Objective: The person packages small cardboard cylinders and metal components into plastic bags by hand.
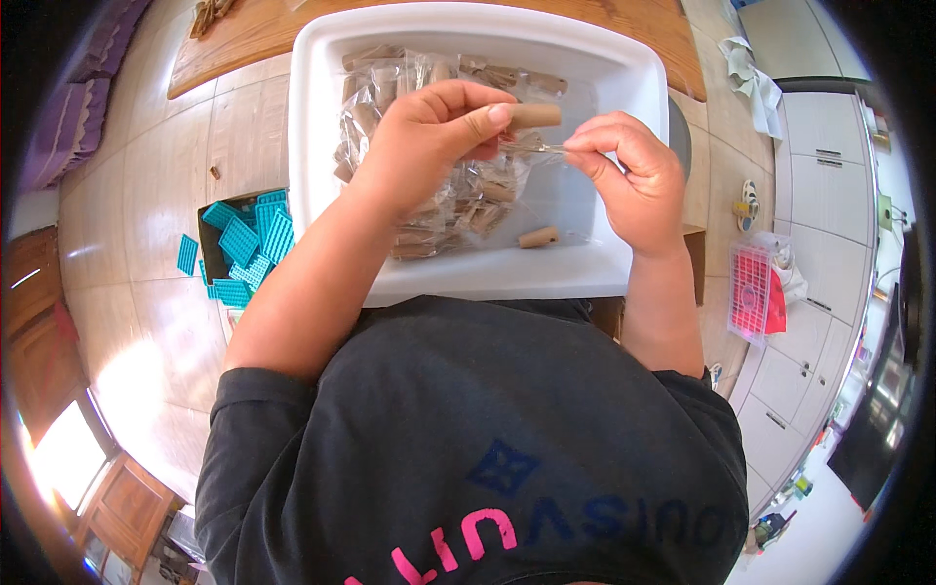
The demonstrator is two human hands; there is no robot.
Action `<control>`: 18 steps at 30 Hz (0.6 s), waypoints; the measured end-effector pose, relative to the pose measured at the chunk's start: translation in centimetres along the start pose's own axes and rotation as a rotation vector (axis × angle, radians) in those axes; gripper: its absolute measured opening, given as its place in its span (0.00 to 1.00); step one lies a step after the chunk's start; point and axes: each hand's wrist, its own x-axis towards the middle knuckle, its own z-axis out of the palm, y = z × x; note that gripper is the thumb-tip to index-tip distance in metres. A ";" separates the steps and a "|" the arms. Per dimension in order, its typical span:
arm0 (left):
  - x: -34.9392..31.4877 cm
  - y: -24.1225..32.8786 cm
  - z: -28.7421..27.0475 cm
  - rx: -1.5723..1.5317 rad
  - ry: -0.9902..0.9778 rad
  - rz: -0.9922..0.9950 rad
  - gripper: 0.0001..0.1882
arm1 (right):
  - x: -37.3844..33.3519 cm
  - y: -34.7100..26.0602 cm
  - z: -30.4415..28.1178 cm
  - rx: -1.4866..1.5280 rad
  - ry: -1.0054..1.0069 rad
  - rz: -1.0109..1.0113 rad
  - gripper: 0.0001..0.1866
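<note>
My left hand grips a short tan tube between thumb and fingers, above a white plastic bin. Just to its right, my right hand pinches a thin shiny strip that looks like clear plastic and runs toward the left fingers. Where the strip ends is hidden behind those fingers. Beneath both hands, the white bin holds many similar tan tubes in clear plastic wrapping, heaped mostly on its left side. One tan tube lies apart from the heap, near the bin's front wall.
A wooden table extends behind the bin. On the floor to the left, a box holds turquoise grid-like plastic pieces, with one piece outside it. A clear basket with red contents stands at right, before grey cabinets.
</note>
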 end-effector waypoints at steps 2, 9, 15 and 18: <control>-0.2 0.4 0.3 -0.064 -0.015 -0.069 0.14 | -0.1 0.2 1.0 0.227 0.109 0.177 0.10; -0.2 0.3 0.1 -0.209 -0.015 -0.123 0.13 | 0.3 0.7 1.9 0.311 0.139 0.263 0.19; -0.5 1.6 0.3 -0.076 -0.039 -0.133 0.13 | 0.6 0.1 1.7 0.410 0.066 0.449 0.11; 0.8 4.1 -1.4 0.275 0.063 0.013 0.17 | 0.9 0.3 0.9 -0.336 0.258 -0.058 0.10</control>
